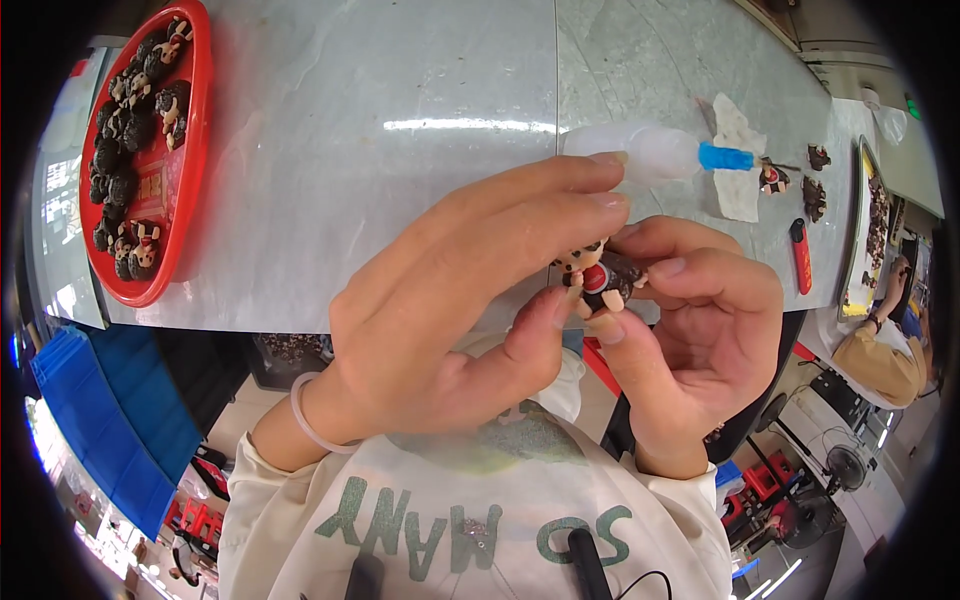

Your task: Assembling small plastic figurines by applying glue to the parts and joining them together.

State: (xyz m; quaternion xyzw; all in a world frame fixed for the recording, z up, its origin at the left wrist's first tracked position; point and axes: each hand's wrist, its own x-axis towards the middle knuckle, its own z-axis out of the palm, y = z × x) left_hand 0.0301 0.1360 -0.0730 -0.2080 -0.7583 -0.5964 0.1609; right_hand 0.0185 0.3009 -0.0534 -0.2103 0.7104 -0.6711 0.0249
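Above the table's near edge I hold a small painted figurine (pixel 605 283) with dark brown, red and cream parts. My right hand (pixel 705 335) pinches it from the right, thumb below and fingertips at its side and back. On the other side, the thumb of my left hand (pixel 450 290) presses against the figurine, while its upper fingers reach out above it. Part of the figurine is hidden behind the fingers. Just beyond my left fingertips lies a white bottle (pixel 640 150) with a blue neck (pixel 726 157) and a thin tip pointing right.
A red oval tray (pixel 195 200) with several similar figurines (pixel 120 185) stands at the far left of the grey table (pixel 350 80). To the right lie a crumpled tissue (pixel 738 190), another figurine (pixel 774 179), dark pieces (pixel 815 198) and a red lighter (pixel 800 256). Another person (pixel 885 350) sits at the far right.
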